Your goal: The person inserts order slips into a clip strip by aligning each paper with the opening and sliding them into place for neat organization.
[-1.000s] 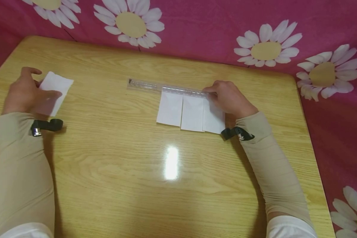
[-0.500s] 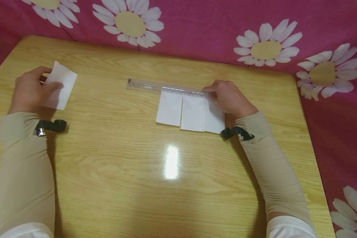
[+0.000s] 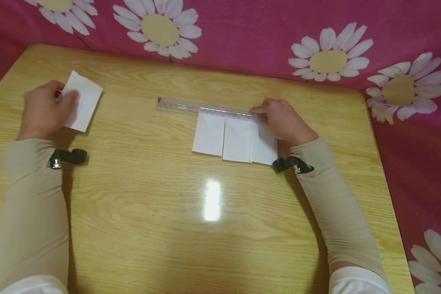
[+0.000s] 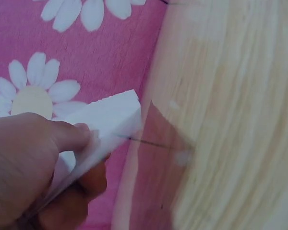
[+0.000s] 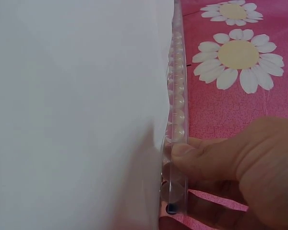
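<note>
In my left hand (image 3: 45,108) I pinch a white slip of paper (image 3: 84,100) between thumb and fingers, raised over the table's left side. The left wrist view shows this paper (image 4: 110,112) bent, the thumb on its face and fingers behind. My right hand (image 3: 284,120) pinches the right end of a long clear plastic strip (image 3: 176,105), ruler-like, with a row of round shapes along it (image 5: 177,96). Three white paper pieces (image 3: 209,132) stand side by side along the strip's near edge. The right hand partly hides the rightmost piece (image 3: 262,143).
The wood-grain table (image 3: 143,212) extends around both hands, with a bright light reflection near its middle. A pink cloth (image 3: 242,36) with large white daisies hangs behind its far edge and on the right. Each wrist carries a small black camera mount (image 3: 71,156).
My left hand has lifted its paper slip and carried it slightly to the right and away from me. The right hand, the strip and its three papers have stayed in place.
</note>
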The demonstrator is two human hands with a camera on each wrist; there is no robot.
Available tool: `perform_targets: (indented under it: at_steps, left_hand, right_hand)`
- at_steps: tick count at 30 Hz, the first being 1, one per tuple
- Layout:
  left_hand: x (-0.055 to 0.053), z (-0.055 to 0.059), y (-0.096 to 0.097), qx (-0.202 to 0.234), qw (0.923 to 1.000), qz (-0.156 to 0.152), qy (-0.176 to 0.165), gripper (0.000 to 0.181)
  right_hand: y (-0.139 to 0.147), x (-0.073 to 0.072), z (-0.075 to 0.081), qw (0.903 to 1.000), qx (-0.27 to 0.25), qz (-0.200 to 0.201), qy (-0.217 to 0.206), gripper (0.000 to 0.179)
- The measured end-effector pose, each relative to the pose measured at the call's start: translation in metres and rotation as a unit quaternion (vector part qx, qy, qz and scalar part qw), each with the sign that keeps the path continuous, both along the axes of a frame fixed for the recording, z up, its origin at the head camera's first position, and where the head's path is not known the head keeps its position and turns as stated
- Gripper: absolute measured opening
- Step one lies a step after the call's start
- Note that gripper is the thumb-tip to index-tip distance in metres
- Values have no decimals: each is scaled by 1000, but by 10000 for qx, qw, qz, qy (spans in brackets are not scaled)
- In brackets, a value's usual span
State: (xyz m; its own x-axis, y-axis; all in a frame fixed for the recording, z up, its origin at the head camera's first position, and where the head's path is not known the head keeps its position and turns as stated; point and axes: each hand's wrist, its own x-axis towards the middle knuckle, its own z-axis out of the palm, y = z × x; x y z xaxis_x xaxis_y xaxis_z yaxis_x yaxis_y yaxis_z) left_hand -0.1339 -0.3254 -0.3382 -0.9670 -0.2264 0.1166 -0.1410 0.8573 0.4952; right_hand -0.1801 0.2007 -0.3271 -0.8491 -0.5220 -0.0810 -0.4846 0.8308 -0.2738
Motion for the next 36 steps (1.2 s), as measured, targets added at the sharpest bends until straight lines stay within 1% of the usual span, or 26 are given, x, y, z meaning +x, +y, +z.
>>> perform_targets:
  at_steps: [6, 8, 12, 17, 20, 23, 28, 32, 36]
  left_hand:
    - [-3, 6, 14, -36, 9998, 80, -190, 56]
    - [-4, 8, 19, -7, 9998, 79, -199, 58]
    - [-5, 9, 27, 73, 9999, -5, -94, 59]
    - [-7, 6, 36, 136, 9998, -98, 109, 56]
    - [-9, 5, 41, 182, 9997, -141, 21, 57]
    - [-10, 7, 44, 244, 9995, -127, -152, 59]
    - [-12, 9, 51, 331, 9989, -195, -275, 59]
    - [-13, 7, 56, 402, 9980, -261, -404, 58]
    - [-13, 4, 61, 463, 9968, -348, -542, 59]
  right_hand:
    - [1, 0, 0, 10000, -22, -9, -73, 31]
    - [0, 0, 1, 10000, -14, -3, -79, 31]
    - [0, -1, 1, 10000, 16, 6, -80, 31]
    - [-1, -1, 2, 10000, -5, 2, -75, 31]
    - [-1, 0, 1, 10000, -35, 20, -44, 31]
    - [-1, 0, 1, 10000, -43, 39, -9, 31]
    - [0, 0, 2, 10000, 14, -21, -43, 31]
    - [0, 0, 2, 10000, 36, -29, -74, 31]
    - [0, 0, 1, 10000, 32, -8, -68, 31]
